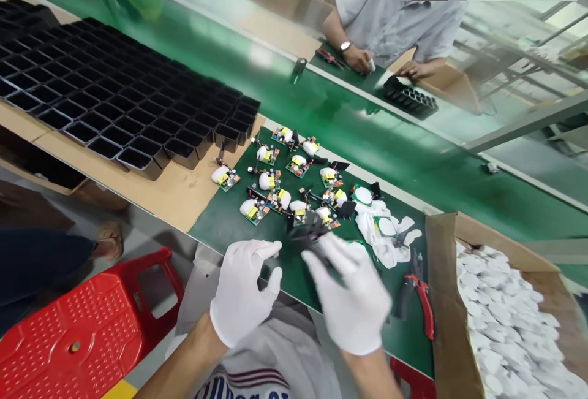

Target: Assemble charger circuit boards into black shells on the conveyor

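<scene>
Pinching a blurred dark part (pixel 309 235) between gloved fingertips, the right hand (pixel 351 298) works over the circuit boards (pixel 285 187); the left hand (pixel 243 292) hovers beside it, fingers spread, empty.

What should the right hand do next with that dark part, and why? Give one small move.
Probably bring the dark part down toward the nearest circuit board. The right hand holds it just in front of the boards on the green mat, and the left hand is open and empty beside it, free to steady a board. The part itself is blurred, so this is a guess.
</scene>
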### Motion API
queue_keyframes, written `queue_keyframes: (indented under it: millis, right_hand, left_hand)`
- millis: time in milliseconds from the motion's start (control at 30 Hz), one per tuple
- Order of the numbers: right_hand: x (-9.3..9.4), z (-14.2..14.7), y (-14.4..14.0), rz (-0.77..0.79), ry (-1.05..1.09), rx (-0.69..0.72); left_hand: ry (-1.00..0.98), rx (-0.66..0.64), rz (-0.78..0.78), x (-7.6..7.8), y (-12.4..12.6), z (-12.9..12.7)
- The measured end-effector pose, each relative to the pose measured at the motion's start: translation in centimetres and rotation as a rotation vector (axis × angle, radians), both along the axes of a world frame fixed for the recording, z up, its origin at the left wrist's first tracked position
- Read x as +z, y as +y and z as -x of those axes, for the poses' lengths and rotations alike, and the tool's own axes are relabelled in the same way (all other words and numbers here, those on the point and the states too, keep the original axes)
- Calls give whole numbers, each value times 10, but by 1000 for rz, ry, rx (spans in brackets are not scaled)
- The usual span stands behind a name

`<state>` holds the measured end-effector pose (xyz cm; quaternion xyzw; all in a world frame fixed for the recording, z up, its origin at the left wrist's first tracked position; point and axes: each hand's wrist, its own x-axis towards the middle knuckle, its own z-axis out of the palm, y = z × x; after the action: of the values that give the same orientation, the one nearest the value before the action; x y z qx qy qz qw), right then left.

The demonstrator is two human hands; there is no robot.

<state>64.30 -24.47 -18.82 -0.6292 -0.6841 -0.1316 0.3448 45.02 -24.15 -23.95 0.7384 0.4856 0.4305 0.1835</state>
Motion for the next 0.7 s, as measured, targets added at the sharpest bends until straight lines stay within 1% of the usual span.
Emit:
queue_keyframes:
  millis: [33,67,133,167,233,267,300,333,400,467,500,533,600,700]
  right_hand:
    - [14,-15,25,-14,6,-47]
    - [27,-32,55,-16,15,-111]
    - [48,-70,130,151,59,-268]
    - [54,-87,170,257,65,-329]
    - [58,-117,241,315,77,-393]
    - [57,-127,268,341,83,-420]
    - [54,-133,290,369,84,-442]
    - [50,-137,305,397,80,-454]
    - [42,-137,319,434,50,-463]
    - [36,-130,319,435,-7,-438]
    - [34,-126,316,445,-42,-400]
    - [33,-120,314,476,-77,-339]
    - [32,-108,309,614,-136,-159]
    - [30,-89,307,840,-188,101]
  left_hand:
    - [-13,10,-1,0,1,-2]
    - [-22,23,-10,-1,2,-4]
    - [-18,53,-46,-3,3,-9]
    - [-8,67,-65,-3,4,-12]
    - [9,89,-89,-5,5,-16]
    - [11,93,-95,-6,5,-17]
    - [9,95,-95,-7,5,-18]
    - [1,98,-91,-8,5,-19]
    - [-20,109,-84,-10,6,-20]
    - [-39,116,-77,-12,7,-22]
    - [-50,117,-75,-12,7,-23]
    - [-63,117,-71,-12,7,-24]
    - [-104,114,-57,-8,5,-23]
    - [-186,68,-3,5,5,-13]
